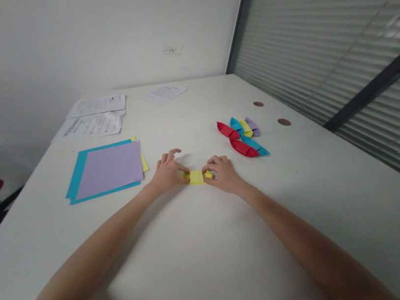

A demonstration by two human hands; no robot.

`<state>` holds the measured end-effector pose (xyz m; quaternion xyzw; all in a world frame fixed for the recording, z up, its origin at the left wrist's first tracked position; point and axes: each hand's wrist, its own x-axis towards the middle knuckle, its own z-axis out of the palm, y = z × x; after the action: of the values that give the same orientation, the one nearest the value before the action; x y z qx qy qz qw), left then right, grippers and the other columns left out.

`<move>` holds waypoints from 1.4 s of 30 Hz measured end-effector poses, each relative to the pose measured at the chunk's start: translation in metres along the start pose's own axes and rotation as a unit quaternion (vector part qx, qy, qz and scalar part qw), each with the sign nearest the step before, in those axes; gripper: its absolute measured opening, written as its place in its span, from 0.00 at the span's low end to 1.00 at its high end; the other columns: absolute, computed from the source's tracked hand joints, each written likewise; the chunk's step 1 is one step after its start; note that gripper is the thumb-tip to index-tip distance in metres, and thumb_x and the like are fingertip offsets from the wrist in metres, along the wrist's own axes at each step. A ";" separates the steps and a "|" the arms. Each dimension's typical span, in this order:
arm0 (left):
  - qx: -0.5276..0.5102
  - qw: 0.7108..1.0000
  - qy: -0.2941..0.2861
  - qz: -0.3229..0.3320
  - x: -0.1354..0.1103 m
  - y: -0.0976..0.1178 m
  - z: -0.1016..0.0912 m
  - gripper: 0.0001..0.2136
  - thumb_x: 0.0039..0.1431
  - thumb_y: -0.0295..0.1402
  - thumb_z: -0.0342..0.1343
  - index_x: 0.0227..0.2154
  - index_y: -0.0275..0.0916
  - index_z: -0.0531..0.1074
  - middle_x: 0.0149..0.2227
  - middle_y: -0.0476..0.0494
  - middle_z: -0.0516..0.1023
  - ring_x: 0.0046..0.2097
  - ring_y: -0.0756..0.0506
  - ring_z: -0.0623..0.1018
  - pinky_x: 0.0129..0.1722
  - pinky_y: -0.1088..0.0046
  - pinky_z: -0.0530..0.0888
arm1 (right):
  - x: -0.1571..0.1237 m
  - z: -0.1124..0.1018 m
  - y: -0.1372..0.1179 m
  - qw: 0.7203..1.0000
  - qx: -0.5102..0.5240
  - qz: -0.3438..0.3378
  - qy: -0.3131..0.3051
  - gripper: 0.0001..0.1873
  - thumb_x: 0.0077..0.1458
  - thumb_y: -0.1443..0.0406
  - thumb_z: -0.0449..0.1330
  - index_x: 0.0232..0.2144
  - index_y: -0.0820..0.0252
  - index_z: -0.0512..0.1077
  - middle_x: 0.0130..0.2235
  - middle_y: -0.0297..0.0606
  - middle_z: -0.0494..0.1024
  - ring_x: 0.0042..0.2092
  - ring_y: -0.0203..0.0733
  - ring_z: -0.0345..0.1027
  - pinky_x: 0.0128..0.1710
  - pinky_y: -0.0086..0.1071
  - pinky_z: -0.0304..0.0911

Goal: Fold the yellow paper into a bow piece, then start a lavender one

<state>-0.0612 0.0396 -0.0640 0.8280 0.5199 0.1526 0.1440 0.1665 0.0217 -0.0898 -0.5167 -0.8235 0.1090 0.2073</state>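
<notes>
A small folded piece of yellow paper [196, 177] lies on the white table between my two hands. My left hand [169, 172] pinches its left end between thumb and index finger, the other fingers raised and curled. At the right end, the thumb and index finger of my right hand [222, 173] close on the paper in the same way. Its middle shows as a flat square, while both ends are partly hidden by my fingertips. Beyond my right hand lie several folded paper pieces [243, 148] in red, blue, yellow and purple.
Left of my hands is a stack of square sheets, a purple sheet [111, 170] over blue [74, 180] and yellow ones. Printed papers [88, 126] lie at the back left, another printed sheet [164, 94] at the back. Window blinds [335, 26] border the table's right side.
</notes>
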 end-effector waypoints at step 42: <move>-0.212 0.954 0.213 0.026 0.004 -0.021 0.023 0.14 0.61 0.38 0.51 0.42 0.37 0.77 0.34 0.44 0.76 0.26 0.53 0.70 0.28 0.75 0.70 | 0.013 -0.045 0.030 0.956 0.111 0.126 0.241 0.08 0.47 0.63 0.58 0.24 0.60 0.76 0.24 0.38 0.78 0.26 0.39 0.69 0.30 0.31 0.65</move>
<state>-0.0678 0.0500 -0.0928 0.7399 0.4728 0.4355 0.1983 0.2061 0.0450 -0.0589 -0.6012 -0.6597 0.0972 0.4404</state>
